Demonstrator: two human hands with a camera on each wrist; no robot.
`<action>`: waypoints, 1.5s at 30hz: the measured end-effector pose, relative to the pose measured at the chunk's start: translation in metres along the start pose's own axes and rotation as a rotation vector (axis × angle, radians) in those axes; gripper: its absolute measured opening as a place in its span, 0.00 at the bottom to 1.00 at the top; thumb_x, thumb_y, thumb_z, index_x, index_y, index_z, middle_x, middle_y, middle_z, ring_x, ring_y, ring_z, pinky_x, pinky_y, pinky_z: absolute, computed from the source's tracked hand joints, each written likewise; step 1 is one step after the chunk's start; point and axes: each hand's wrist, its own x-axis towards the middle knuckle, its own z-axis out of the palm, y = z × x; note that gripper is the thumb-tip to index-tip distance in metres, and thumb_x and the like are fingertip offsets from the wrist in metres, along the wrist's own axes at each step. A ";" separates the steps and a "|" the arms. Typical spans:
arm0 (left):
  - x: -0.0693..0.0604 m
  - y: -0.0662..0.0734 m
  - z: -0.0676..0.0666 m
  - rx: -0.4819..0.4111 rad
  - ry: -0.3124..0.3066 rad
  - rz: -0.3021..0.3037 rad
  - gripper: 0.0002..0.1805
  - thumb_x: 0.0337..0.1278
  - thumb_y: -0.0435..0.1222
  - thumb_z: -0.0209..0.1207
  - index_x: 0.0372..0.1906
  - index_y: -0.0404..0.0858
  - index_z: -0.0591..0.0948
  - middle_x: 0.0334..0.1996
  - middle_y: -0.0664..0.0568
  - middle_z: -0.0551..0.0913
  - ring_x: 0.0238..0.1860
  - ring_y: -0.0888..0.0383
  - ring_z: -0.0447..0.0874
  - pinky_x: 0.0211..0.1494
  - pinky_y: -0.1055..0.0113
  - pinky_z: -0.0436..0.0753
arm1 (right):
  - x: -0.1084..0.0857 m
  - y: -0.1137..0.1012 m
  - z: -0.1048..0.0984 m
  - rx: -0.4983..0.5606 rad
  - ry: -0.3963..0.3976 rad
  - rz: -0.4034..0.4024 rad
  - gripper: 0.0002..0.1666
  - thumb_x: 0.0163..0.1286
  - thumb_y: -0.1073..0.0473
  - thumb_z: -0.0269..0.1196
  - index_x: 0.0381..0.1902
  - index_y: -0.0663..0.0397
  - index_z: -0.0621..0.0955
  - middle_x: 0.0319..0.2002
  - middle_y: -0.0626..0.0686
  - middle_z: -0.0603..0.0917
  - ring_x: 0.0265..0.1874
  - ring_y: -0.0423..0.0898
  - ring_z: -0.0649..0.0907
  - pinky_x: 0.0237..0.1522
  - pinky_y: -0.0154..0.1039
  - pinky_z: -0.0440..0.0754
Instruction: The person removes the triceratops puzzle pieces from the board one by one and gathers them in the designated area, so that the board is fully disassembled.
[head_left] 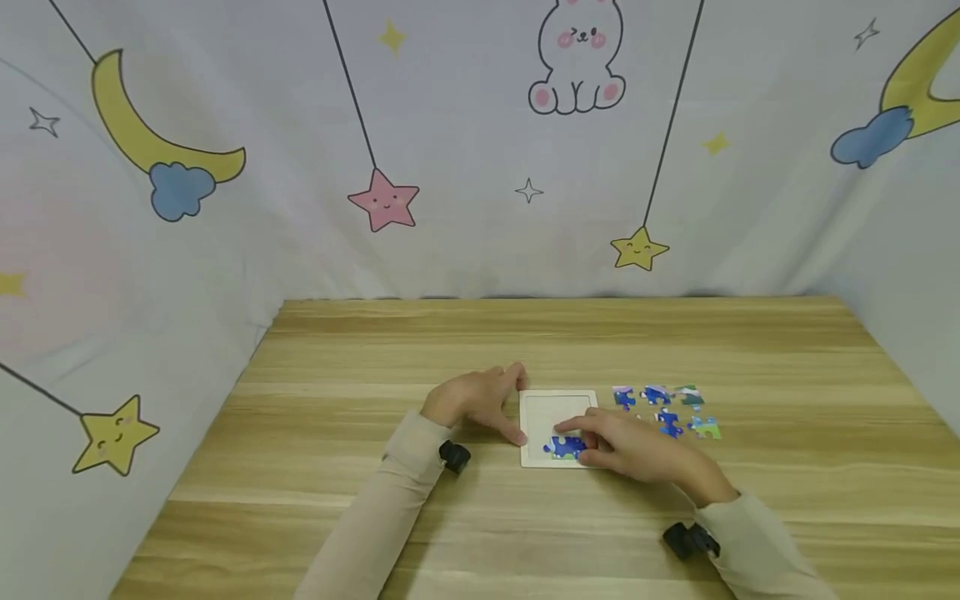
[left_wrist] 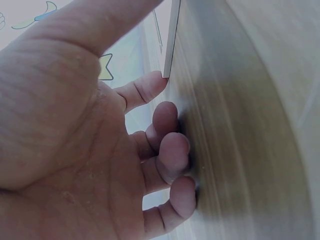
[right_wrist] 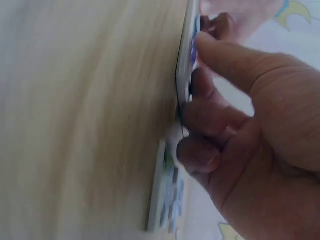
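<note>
A pale square puzzle tray [head_left: 540,412] lies on the table, with blue jigsaw pieces [head_left: 564,448] in its lower part. At its left edge is my left hand [head_left: 480,398], thumb and index finger spread apart and touching that side. In the left wrist view the index fingertip meets a corner of the tray [left_wrist: 170,45], while the other fingers rest near the wood. My right hand [head_left: 630,443] reaches over the tray's right side. Its thumb [right_wrist: 225,55] touches the blue pieces, and its index finger points across the tray. Part of the pieces is hidden under this hand.
Several loose jigsaw pieces [head_left: 667,423] lie just right of the tray, partly behind the right hand. The wooden table [head_left: 337,350] reaches back to a white curtain [head_left: 465,258] printed with stars and moons. Both wrists wear black cameras [head_left: 690,540].
</note>
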 end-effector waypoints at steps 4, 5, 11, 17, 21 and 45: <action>0.000 0.000 -0.001 0.001 -0.005 0.001 0.41 0.43 0.57 0.76 0.57 0.50 0.64 0.39 0.52 0.73 0.36 0.55 0.73 0.41 0.61 0.74 | 0.000 0.000 0.005 0.005 0.011 0.004 0.19 0.71 0.59 0.66 0.58 0.51 0.80 0.30 0.40 0.71 0.28 0.36 0.70 0.32 0.33 0.70; 0.000 0.001 -0.001 0.003 -0.005 0.003 0.41 0.43 0.57 0.76 0.57 0.50 0.64 0.39 0.52 0.73 0.36 0.55 0.73 0.41 0.61 0.74 | 0.001 0.000 0.005 0.012 0.014 0.006 0.18 0.70 0.59 0.66 0.57 0.51 0.79 0.29 0.40 0.71 0.27 0.36 0.70 0.32 0.34 0.70; -0.001 0.002 -0.002 0.015 0.000 0.005 0.40 0.44 0.57 0.75 0.57 0.50 0.64 0.41 0.52 0.73 0.37 0.55 0.74 0.42 0.62 0.74 | 0.001 -0.002 0.005 0.037 0.021 0.004 0.15 0.71 0.60 0.65 0.53 0.49 0.76 0.26 0.41 0.69 0.25 0.36 0.68 0.31 0.34 0.68; -0.001 0.002 -0.002 0.013 -0.007 0.005 0.40 0.44 0.57 0.76 0.57 0.50 0.64 0.42 0.52 0.73 0.38 0.55 0.74 0.43 0.62 0.74 | 0.001 -0.002 0.007 0.066 0.033 0.001 0.14 0.71 0.62 0.64 0.49 0.46 0.73 0.24 0.40 0.68 0.22 0.34 0.67 0.27 0.32 0.67; -0.001 0.001 -0.003 0.011 -0.003 0.007 0.41 0.44 0.56 0.76 0.57 0.50 0.64 0.41 0.52 0.73 0.38 0.55 0.73 0.43 0.61 0.74 | 0.001 -0.001 0.006 0.047 0.053 0.000 0.13 0.71 0.60 0.65 0.48 0.46 0.73 0.29 0.42 0.71 0.26 0.36 0.69 0.31 0.34 0.69; 0.001 0.000 -0.001 0.020 -0.002 0.020 0.41 0.43 0.56 0.76 0.57 0.49 0.65 0.42 0.52 0.73 0.38 0.54 0.73 0.44 0.61 0.74 | -0.053 0.023 -0.075 0.077 0.049 0.144 0.07 0.70 0.59 0.66 0.43 0.48 0.79 0.33 0.42 0.82 0.28 0.39 0.77 0.29 0.35 0.75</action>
